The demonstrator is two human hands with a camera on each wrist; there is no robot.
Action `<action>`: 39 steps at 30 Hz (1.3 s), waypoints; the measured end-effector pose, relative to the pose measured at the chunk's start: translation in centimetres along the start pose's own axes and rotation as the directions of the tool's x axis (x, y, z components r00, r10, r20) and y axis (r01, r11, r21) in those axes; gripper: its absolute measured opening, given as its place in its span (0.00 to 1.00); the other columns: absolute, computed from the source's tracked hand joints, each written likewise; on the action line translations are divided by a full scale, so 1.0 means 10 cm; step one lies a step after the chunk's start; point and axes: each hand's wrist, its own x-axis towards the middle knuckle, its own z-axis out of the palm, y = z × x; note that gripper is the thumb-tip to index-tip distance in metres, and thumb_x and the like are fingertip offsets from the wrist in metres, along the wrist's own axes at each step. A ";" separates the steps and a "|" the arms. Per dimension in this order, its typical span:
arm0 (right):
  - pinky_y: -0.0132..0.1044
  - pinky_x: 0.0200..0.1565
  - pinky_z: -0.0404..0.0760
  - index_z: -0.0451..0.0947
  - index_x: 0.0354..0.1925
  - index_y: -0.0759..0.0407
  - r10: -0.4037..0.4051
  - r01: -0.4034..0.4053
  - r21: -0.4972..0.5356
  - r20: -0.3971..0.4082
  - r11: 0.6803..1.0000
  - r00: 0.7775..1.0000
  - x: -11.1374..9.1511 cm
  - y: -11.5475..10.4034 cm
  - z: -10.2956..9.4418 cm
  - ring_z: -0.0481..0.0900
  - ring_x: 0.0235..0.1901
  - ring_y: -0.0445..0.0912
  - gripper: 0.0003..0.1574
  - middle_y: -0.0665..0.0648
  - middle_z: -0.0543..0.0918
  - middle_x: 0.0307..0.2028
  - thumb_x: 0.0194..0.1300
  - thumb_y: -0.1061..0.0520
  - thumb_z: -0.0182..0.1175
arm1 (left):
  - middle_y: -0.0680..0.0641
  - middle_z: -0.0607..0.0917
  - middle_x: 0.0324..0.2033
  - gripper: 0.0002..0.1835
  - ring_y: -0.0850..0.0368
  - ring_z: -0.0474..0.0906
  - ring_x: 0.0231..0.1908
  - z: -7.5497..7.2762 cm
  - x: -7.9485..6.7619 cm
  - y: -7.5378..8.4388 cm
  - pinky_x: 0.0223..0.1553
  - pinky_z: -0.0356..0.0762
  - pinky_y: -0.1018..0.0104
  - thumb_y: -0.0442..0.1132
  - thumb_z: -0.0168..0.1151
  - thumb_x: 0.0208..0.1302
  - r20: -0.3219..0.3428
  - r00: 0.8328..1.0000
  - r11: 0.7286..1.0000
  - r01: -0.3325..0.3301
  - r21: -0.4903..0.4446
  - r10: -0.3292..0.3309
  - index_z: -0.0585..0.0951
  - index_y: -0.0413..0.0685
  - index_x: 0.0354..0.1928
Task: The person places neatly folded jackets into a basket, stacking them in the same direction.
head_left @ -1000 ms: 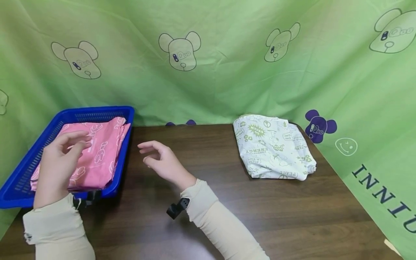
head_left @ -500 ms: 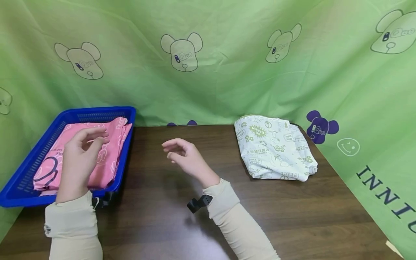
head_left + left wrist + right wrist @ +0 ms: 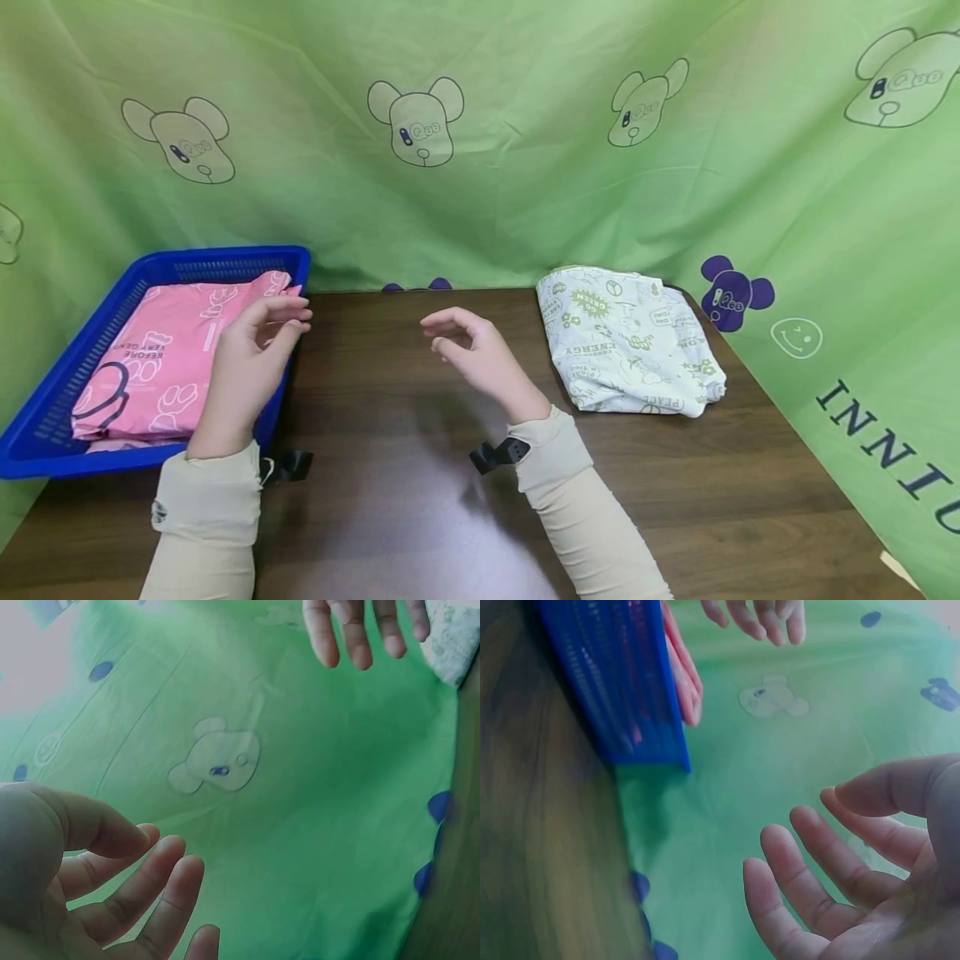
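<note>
Folded pink printed cloth (image 3: 172, 358) lies in a blue plastic basket (image 3: 45, 400) at the left of the table. My left hand (image 3: 251, 358) hovers over the basket's right side with nothing in it, its fingers loosely bent. To its right, my right hand (image 3: 480, 354) is raised above the table, also holding nothing, fingers relaxed and apart. A folded white cloth (image 3: 630, 342) with green print rests at the back right, beyond the right hand. In the left wrist view the left fingers (image 3: 169, 889) curve loosely; the right fingers (image 3: 806, 889) do likewise in the right wrist view.
A green curtain (image 3: 495, 200) with bear prints hangs behind and along the right of the dark wooden table (image 3: 390, 517). A small pale object (image 3: 896, 569) lies by the table's right edge.
Both hands have moved to the right, the left one from over the pink cloth to the basket's right side. The basket and both cloths have stayed in place.
</note>
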 end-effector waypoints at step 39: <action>0.31 0.45 0.83 0.78 0.57 0.70 0.098 -0.178 -0.161 -0.413 0.971 0.906 -0.45 0.08 -1.43 0.83 0.39 0.41 0.19 0.70 0.81 0.52 0.72 0.63 0.53 | 0.39 0.80 0.57 0.18 0.43 0.81 0.54 1.90 -0.01 0.13 0.55 0.79 0.50 0.28 0.57 0.68 0.304 0.936 0.918 0.268 -0.292 -0.176 0.79 0.41 0.59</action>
